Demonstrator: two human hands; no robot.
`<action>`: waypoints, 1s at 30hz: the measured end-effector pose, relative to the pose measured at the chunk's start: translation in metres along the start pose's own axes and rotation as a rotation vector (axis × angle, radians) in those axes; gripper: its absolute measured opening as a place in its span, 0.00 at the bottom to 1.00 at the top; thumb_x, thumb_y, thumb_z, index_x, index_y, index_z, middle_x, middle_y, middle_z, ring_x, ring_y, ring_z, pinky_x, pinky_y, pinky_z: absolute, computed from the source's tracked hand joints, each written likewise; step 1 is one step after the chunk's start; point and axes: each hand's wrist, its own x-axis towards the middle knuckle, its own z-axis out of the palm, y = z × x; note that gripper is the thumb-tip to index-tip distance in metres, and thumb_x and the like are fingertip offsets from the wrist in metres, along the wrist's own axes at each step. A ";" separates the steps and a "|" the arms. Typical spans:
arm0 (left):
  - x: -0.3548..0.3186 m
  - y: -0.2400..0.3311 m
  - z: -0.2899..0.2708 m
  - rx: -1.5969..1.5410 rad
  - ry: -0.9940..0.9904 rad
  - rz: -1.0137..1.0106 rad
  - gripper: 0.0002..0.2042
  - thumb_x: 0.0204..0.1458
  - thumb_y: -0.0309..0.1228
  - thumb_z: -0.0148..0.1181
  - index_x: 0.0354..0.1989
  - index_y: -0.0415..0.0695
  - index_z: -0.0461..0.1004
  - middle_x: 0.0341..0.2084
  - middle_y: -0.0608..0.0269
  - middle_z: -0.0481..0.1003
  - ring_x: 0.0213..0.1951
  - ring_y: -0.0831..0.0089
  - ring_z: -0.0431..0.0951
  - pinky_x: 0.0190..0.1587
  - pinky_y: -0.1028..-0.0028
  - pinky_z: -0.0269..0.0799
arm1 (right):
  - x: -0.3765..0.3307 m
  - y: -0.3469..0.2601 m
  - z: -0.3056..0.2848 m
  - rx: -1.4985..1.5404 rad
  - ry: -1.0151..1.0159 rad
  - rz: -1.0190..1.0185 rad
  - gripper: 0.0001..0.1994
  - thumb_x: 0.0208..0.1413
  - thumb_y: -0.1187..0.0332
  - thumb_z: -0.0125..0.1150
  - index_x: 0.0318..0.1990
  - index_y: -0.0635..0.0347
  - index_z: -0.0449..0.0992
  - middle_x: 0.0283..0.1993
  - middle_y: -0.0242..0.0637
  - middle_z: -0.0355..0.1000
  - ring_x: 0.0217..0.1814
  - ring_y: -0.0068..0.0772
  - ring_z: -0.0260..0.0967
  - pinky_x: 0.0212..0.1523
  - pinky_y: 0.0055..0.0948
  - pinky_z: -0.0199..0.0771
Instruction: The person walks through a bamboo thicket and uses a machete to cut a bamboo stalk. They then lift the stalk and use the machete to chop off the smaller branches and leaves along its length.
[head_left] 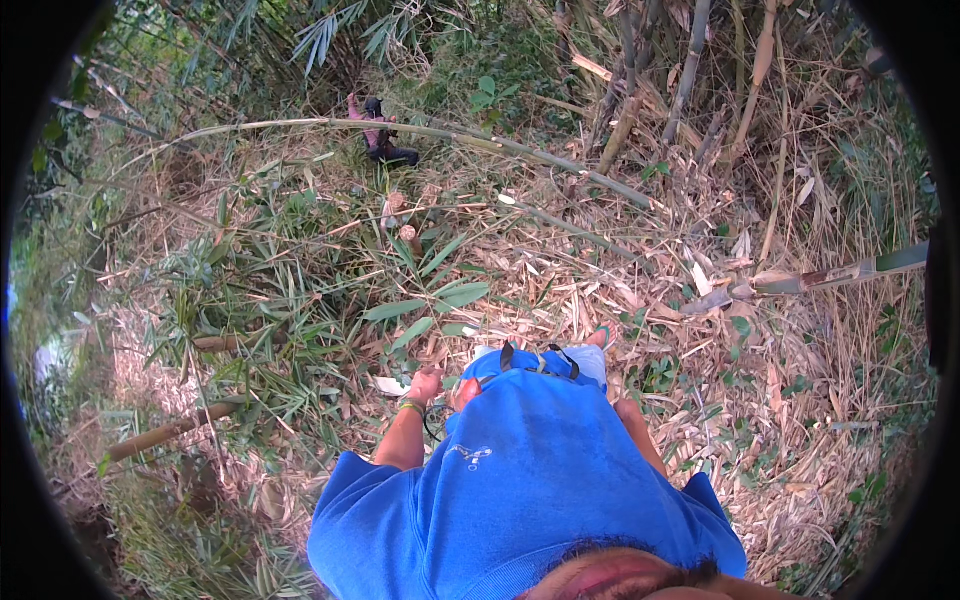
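Anything held in the left hand (pixel 426 384) is too small to be told; the rightmost bamboo culm (pixel 850 272) is cut off.

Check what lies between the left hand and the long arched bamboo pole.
In the head view, broad green leaves, a cut stump and dry litter lie between the left hand and the pole.

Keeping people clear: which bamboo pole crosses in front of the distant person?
The long arching pole, upper middle; the brown pole lower left and the pole far right don't overlap that person.
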 end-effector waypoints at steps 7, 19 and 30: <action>-0.007 0.009 0.004 0.015 0.009 0.033 0.15 0.54 0.41 0.59 0.40 0.41 0.78 0.24 0.61 0.77 0.24 0.71 0.78 0.26 0.71 0.75 | 0.011 0.008 0.001 0.029 -0.034 -0.010 0.10 0.57 0.74 0.42 0.32 0.72 0.70 0.22 0.45 0.69 0.19 0.37 0.68 0.16 0.38 0.69; 0.002 0.000 0.003 0.025 0.009 0.008 0.16 0.54 0.42 0.60 0.42 0.40 0.79 0.25 0.60 0.77 0.24 0.71 0.79 0.27 0.71 0.75 | 0.009 0.007 -0.002 -0.016 -0.020 0.003 0.10 0.56 0.76 0.42 0.37 0.75 0.69 0.22 0.48 0.70 0.20 0.40 0.71 0.16 0.40 0.71; 0.000 0.000 -0.001 0.027 0.007 0.013 0.17 0.55 0.41 0.59 0.43 0.41 0.79 0.25 0.59 0.78 0.25 0.70 0.80 0.28 0.71 0.76 | 0.026 0.016 -0.004 -0.101 -0.048 -0.116 0.10 0.55 0.74 0.44 0.33 0.73 0.72 0.22 0.45 0.70 0.20 0.39 0.71 0.18 0.40 0.72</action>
